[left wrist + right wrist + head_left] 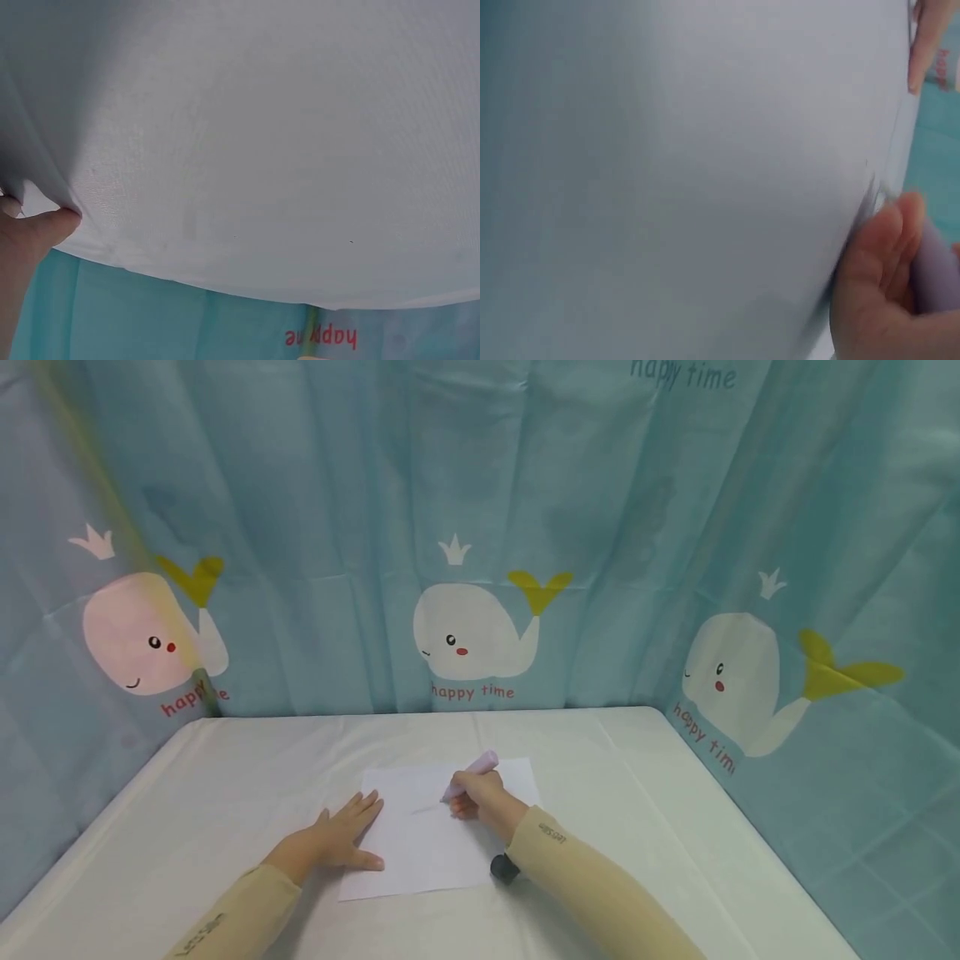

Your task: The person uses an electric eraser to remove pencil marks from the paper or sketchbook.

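A white sheet of paper [405,860] lies on the white-covered table. My right hand [480,797] grips a light purple marker [483,762], its tip down at the paper and its back end slanting up to the right. Left of the tip runs a short faint line [426,811]. In the right wrist view, thumb and fingers pinch the marker [934,274] close to its tip. My left hand [337,839] rests with spread fingers on the sheet's left edge. Only part of the left hand [34,232] shows in the left wrist view.
A small round black object [504,868] sits by the right cuff, over the sheet's lower right corner. White cloth covers the table [247,777]. Behind and beside it hangs a blue-green curtain [315,568] printed with whales.
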The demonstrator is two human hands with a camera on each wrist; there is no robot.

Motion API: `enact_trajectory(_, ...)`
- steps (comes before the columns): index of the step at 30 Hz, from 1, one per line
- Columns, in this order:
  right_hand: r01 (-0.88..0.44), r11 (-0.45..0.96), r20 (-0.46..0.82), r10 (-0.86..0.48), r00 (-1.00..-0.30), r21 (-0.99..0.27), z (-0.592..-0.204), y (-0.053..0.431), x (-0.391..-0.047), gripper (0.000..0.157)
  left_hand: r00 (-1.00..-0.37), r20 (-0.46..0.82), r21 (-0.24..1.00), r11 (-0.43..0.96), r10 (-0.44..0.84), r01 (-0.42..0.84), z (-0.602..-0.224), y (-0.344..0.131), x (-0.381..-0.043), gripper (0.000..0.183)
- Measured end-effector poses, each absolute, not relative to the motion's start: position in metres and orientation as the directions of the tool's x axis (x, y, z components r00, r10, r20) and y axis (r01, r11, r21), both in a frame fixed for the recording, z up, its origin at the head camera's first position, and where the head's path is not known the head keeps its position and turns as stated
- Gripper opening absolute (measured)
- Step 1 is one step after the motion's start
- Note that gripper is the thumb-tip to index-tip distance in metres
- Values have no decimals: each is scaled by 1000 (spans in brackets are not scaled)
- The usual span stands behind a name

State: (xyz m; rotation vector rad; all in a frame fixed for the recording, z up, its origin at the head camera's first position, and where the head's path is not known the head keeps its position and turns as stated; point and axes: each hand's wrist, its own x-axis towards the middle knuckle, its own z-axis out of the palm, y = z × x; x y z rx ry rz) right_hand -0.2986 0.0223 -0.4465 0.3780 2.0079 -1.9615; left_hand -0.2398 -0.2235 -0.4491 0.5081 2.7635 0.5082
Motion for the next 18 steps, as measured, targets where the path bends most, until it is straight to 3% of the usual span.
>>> enact_trajectory(18,433,25,-434,-68,-898,-901,-444,27,-301,18,-896,-224,378,882,383,282,-447,-223,-240,105)
